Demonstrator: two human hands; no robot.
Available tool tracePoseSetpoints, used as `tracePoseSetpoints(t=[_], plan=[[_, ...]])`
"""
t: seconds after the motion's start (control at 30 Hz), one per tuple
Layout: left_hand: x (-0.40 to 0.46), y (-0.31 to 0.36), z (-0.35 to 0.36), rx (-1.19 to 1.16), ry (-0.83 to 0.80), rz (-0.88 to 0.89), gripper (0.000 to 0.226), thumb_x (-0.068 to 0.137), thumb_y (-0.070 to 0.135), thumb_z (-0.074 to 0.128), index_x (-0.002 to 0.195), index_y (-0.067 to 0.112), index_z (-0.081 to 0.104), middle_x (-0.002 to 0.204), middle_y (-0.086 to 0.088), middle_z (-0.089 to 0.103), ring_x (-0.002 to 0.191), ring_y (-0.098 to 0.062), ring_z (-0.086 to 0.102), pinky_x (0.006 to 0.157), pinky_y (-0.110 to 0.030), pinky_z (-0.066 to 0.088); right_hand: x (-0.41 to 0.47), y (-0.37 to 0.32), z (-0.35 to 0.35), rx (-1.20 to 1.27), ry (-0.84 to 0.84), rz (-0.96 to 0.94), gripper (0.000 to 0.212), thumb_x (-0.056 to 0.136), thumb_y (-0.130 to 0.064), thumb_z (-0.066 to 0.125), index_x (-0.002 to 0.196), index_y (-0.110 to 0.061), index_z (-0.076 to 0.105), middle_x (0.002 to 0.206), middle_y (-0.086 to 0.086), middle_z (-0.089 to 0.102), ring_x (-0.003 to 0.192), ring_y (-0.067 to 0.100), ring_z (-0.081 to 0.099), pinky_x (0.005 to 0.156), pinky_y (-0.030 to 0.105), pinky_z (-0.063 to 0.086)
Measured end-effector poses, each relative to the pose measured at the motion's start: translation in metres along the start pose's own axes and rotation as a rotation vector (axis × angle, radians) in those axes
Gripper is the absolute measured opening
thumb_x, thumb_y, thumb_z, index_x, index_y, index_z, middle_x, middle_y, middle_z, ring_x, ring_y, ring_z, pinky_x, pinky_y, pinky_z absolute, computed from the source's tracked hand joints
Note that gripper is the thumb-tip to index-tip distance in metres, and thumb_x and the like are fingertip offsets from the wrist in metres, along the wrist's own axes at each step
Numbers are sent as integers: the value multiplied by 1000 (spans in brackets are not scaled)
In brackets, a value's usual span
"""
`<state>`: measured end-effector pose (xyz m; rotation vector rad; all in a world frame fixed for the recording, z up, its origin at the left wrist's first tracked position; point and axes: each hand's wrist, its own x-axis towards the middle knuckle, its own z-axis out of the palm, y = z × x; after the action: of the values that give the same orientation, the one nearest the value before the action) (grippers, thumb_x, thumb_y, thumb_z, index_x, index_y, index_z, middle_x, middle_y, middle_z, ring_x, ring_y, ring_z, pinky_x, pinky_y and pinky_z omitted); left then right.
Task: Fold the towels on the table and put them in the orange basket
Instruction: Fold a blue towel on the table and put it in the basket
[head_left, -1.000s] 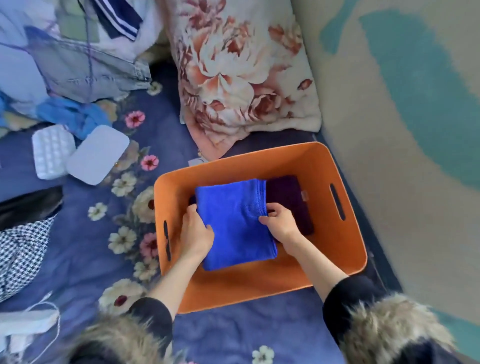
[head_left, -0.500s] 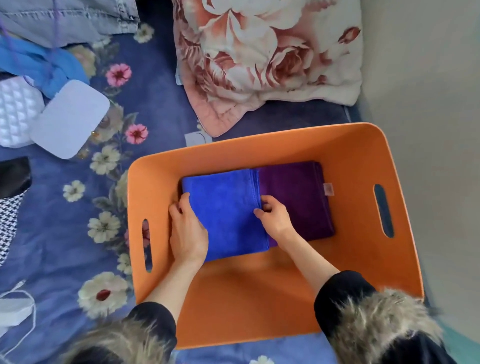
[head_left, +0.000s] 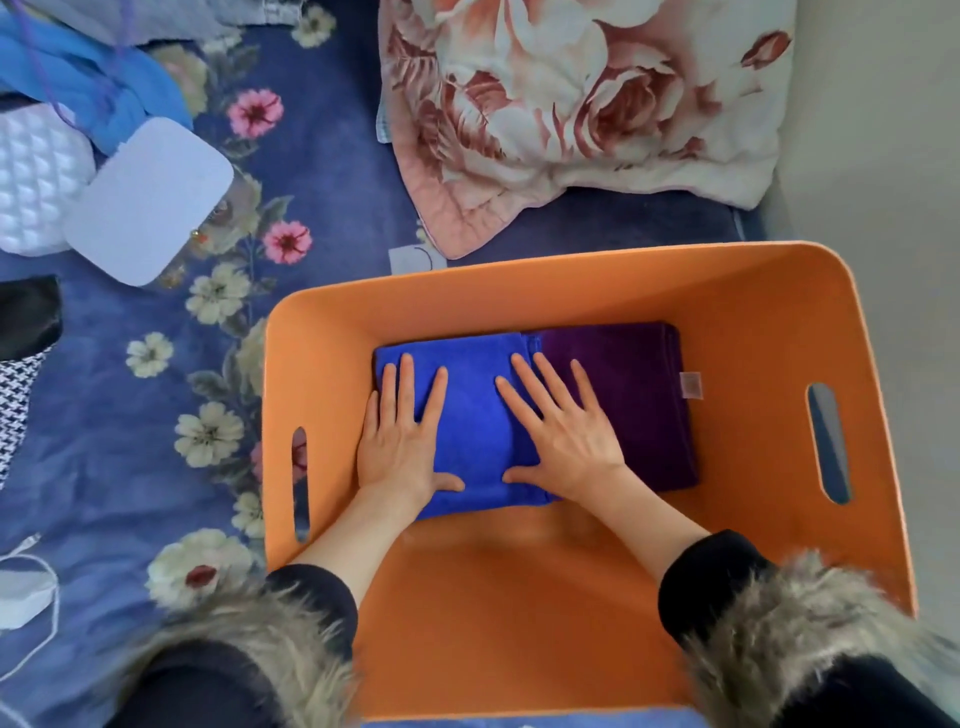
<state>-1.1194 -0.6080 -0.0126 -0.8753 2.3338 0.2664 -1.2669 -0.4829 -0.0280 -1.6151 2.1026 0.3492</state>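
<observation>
1. Both hands are lying flat with straight, spread fingers, gripping nothing: the left hand (head_left: 402, 441) is pressing palm-down on the left part of the blue towel (head_left: 475, 415), and the right hand (head_left: 563, 436) is pressing on its right part, with the outer fingers reaching over onto the purple towel (head_left: 634, 400).
2. The blue towel is lying folded on the floor of the orange basket (head_left: 519, 613), toward the far left of the inside.
3. The purple towel is lying folded just beside it on the right, touching it, with the blue towel's right edge overlapping the purple one slightly; a small tag (head_left: 691, 385) is sticking out at the purple towel's right edge.
4. The basket is sitting on a blue floral bedcover (head_left: 322, 208), with a handle slot showing in each side wall.
5. A floral pillow (head_left: 587, 114) is lying beyond the basket's far rim, close to it.
6. A white quilted pad (head_left: 36, 192) and a pale flat lid-like piece (head_left: 150, 200) are resting on the cover at the far left, with blue fabric (head_left: 98, 98) bunched behind them.
7. Dark sleeves with fur cuffs (head_left: 769, 639) are covering both forearms at the bottom of the view.
8. A white cable (head_left: 49, 597) is curling at the lower left.
</observation>
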Motion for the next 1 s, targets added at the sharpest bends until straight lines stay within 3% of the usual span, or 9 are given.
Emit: tracePoseSetpoints(t=[0.23, 0.33, 0.43, 0.53, 0.63, 0.73, 0.87, 1.0], plan=[[17, -6, -3, -4, -128, 37, 130, 66, 67, 65, 138, 21, -32, 146, -16, -37, 137, -33, -29, 115, -41, -7, 14, -1, 6, -44, -38, -15, 105, 75, -80, 31, 134, -24, -36, 144, 4, -38, 141, 27, -23, 110, 56, -12], [13, -8, -14, -84, -196, 49, 120, 74, 58, 66, 142, 24, -26, 148, -13, -36, 139, -31, -26, 116, -40, -3, 8, -8, -7, 18, -84, 2, 100, 80, -73, 39, 144, -25, -21, 152, 5, -27, 142, 27, -20, 111, 57, -7], [0, -14, -30, -261, -181, 55, 94, 86, 46, 57, 148, 23, -9, 154, -10, -22, 143, -27, -14, 118, -38, 5, -8, -14, -26, 162, -41, 84, 80, 89, -59, 40, 149, -24, 1, 158, 5, -7, 144, 24, -7, 114, 51, 1], [-25, -14, -44, -448, -113, 26, 68, 95, 35, 48, 149, 17, 10, 157, -10, 0, 145, -23, 4, 116, -37, 15, -32, -21, -50, 308, 82, 230, 64, 94, -49, 39, 147, -21, 19, 153, 4, 23, 140, 22, 21, 113, 43, 17], [-57, -11, -63, -571, -4, 49, 54, 97, 31, 43, 145, 18, 25, 153, -4, 22, 140, -20, 24, 110, -38, 29, -60, -28, -78, 379, 182, 315, 56, 94, -45, 42, 142, -19, 31, 141, 3, 42, 125, 24, 42, 100, 39, 33], [-93, -5, -92, -635, 73, 95, 47, 98, 29, 41, 142, 17, 31, 149, -3, 33, 135, -21, 34, 106, -38, 34, -96, -37, -109, 463, 232, 350, 52, 95, -37, 45, 141, -18, 33, 136, 4, 47, 121, 25, 47, 94, 39, 40], [-146, 2, -133, -537, 242, 201, 44, 98, 30, 39, 140, 18, 36, 144, -1, 40, 130, -21, 39, 100, -35, 36, -160, -56, -150, 564, 339, 380, 49, 95, -29, 48, 141, -18, 35, 137, 5, 47, 121, 25, 49, 94, 42, 44], [-199, 16, -161, -502, 327, 424, 43, 97, 31, 40, 139, 19, 39, 141, 0, 43, 128, -20, 41, 101, -37, 36, -234, -78, -169, 612, 490, 545, 49, 94, -30, 48, 140, -19, 37, 137, 3, 48, 119, 23, 50, 94, 40, 45]])
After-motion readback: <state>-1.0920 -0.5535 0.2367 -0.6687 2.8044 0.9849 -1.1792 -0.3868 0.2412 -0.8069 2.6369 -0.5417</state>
